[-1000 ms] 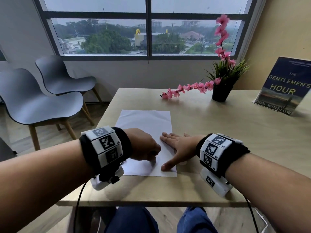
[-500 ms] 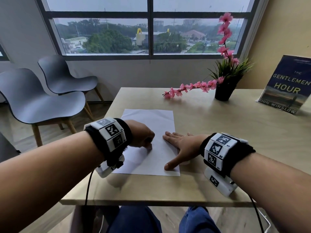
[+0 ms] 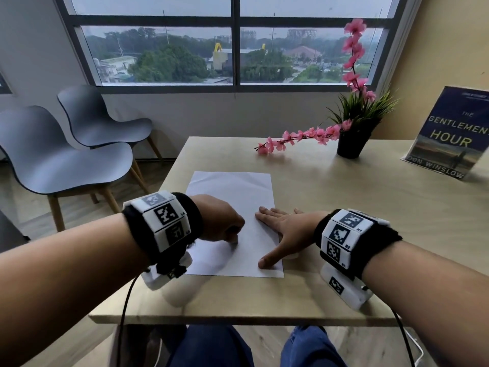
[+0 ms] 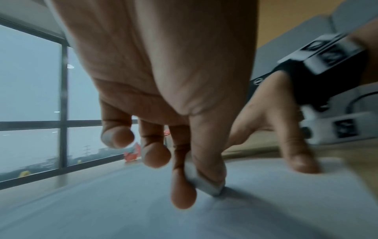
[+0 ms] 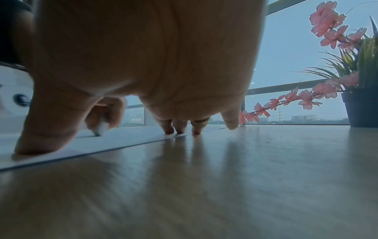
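While the left hand [image 3: 219, 221] pinches a small white eraser [image 4: 206, 186] onto the near middle of the paper [image 3: 232, 186] on the desk [image 3: 344, 207] and the right hand [image 3: 285, 229] lies flat, fingers spread, pinning its right edge, rubbing seems underway, though no marks show how much remains.

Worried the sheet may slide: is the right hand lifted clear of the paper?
No, the right hand lies flat on the table, thumb and fingers pressing down on the paper along its right edge.
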A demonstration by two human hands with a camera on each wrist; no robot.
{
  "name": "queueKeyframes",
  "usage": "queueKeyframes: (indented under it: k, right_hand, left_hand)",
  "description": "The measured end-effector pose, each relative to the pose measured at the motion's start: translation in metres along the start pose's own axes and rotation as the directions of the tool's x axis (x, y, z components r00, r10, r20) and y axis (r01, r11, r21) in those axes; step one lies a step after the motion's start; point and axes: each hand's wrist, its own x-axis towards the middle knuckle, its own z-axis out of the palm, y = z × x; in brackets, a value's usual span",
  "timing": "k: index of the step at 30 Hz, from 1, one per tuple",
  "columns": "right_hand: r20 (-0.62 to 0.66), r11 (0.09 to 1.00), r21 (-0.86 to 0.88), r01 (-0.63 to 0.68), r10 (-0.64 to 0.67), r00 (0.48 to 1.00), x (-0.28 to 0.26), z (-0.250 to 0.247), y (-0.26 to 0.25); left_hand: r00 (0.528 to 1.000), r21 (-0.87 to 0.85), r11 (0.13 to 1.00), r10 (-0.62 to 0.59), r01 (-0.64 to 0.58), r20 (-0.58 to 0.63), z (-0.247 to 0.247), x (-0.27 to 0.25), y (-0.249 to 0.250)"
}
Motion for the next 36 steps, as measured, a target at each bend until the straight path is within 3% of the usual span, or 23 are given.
queueKeyframes:
  k: [3,8,13,18,23,29,36]
  right_hand:
    - [0.003,1.0,0.0,-0.001,0.001,1.0,0.0,0.0,0.0]
    - [-0.004,1.0,0.003,-0.009,0.009,1.0,-0.001,0.0,-0.002]
    - [0.005,1.0,0.002,-0.007,0.007,1.0,-0.003,-0.001,-0.001]
    - [0.002,1.0,0.004,-0.008,0.008,1.0,-0.003,-0.002,-0.002]
    - [0.001,1.0,0.007,-0.007,0.007,1.0,-0.003,-0.001,-0.001]
    - [-0.054,1.0,0.009,-0.021,0.021,0.998,-0.009,-0.002,-0.002]
    - [-0.052,0.997,0.005,-0.072,0.073,0.996,-0.028,-0.012,-0.013]
  left_hand:
    - [0.999,-0.003,1.0,0.028,-0.028,0.021,0.001,-0.003,0.003]
    - [0.999,0.016,0.999,-0.044,0.045,-0.018,0.0,-0.002,-0.006]
    - [0.998,0.018,0.998,0.053,-0.054,0.018,0.008,-0.011,0.005]
    - [0.999,-0.001,0.999,-0.035,0.035,0.004,0.002,-0.006,-0.008]
    - [0.998,0.002,0.998,0.056,-0.056,0.031,0.01,-0.014,0.001]
    - [0.995,-0.127,0.989,-0.08,0.073,-0.052,0.019,-0.02,-0.019]
    - [0.996,-0.139,0.989,-0.056,0.047,-0.062,0.011,-0.011,0.006]
